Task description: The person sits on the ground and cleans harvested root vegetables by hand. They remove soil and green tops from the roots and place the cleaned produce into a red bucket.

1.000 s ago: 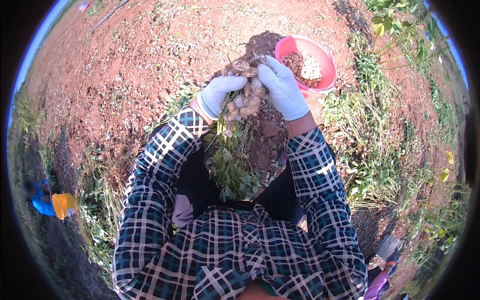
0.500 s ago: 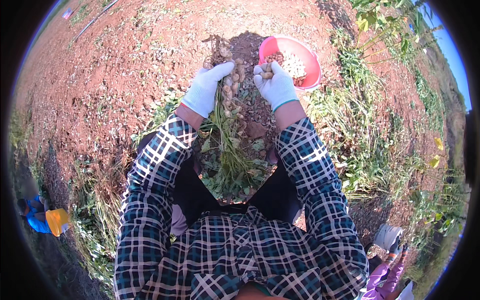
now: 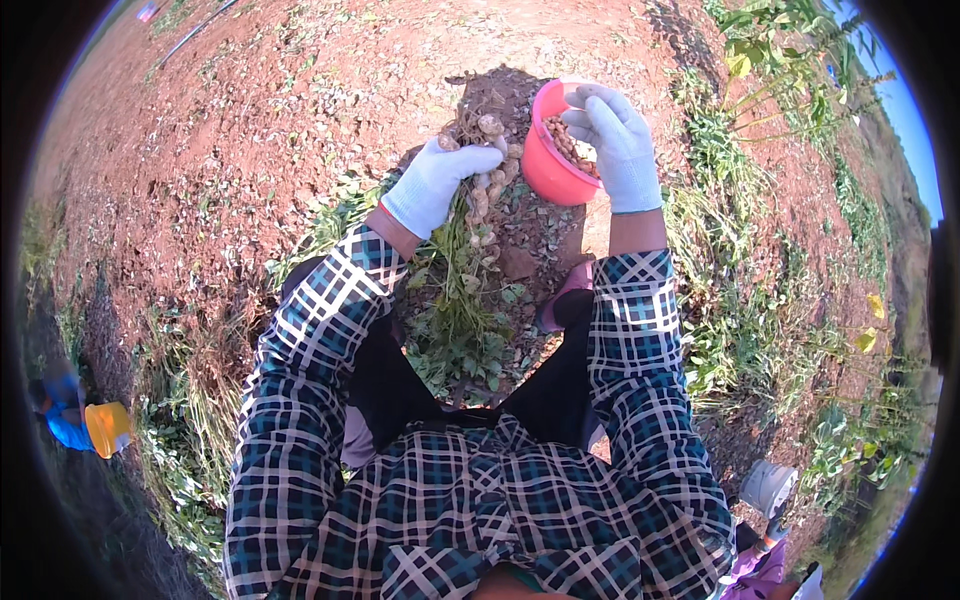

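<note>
My left hand (image 3: 438, 180), in a white knit glove, is closed around a peanut plant (image 3: 465, 250). Clusters of tan pods and roots stick out past its fingers, and the green leafy stems hang down between my knees. My right hand (image 3: 622, 150), gloved alike, is over the right side of a pink bucket (image 3: 558, 178), its fingers bent and apart, with no pods visible in them. The hand hides part of the rim, so whether it touches the bucket cannot be told. Loose peanuts (image 3: 570, 146) lie inside the bucket, which leans with its left wall showing.
Reddish soil (image 3: 230, 150) strewn with dry leaves spreads ahead. Pulled plants (image 3: 715, 290) lie along my right, with taller leafy stems beyond. At far left a person in blue is beside a yellow bucket (image 3: 108, 430); at lower right another person in purple is near a whitish bucket (image 3: 768, 487).
My right hand has moved right, from beside the pods to over the bucket, and the pods it held no longer show. The bucket has tipped. My left hand shifted slightly right, still gripping the plant.
</note>
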A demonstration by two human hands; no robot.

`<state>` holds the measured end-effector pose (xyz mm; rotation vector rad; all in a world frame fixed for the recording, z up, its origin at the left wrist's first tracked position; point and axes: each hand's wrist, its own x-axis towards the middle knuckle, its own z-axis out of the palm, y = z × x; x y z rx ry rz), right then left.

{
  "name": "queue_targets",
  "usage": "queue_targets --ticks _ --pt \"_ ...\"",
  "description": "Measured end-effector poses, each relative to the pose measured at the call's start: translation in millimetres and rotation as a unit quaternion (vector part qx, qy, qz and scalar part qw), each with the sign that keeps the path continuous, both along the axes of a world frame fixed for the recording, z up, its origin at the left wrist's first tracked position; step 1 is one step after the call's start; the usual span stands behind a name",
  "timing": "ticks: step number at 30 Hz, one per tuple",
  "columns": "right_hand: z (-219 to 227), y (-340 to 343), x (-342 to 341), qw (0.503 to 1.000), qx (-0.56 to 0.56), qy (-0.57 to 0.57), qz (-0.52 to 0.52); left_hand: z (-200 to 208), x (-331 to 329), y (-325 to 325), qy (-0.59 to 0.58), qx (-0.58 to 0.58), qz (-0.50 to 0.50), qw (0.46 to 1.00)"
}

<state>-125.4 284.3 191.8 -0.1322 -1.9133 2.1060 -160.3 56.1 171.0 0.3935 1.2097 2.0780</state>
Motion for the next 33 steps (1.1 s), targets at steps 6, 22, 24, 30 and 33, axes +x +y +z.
queue_targets --ticks 6,22,24,30,33 --pt "-2 -62 23 0.952 0.288 0.099 -0.033 -4 0 9 0.115 -0.042 0.014 0.992" --pt "-8 -65 26 0.909 -0.364 0.021 0.202 6 25 -3 -0.002 -0.018 -0.037 0.999" --pt "-29 -56 16 0.844 -0.450 0.056 0.284 -16 8 -7 -0.056 -0.015 -0.060 0.997" --pt "-15 -48 23 0.870 -0.450 0.033 0.197 10 18 -3 -0.062 0.000 -0.026 0.998" --pt "-11 -45 21 0.918 -0.368 -0.001 0.147 8 14 -4 0.032 -0.032 -0.043 0.998"
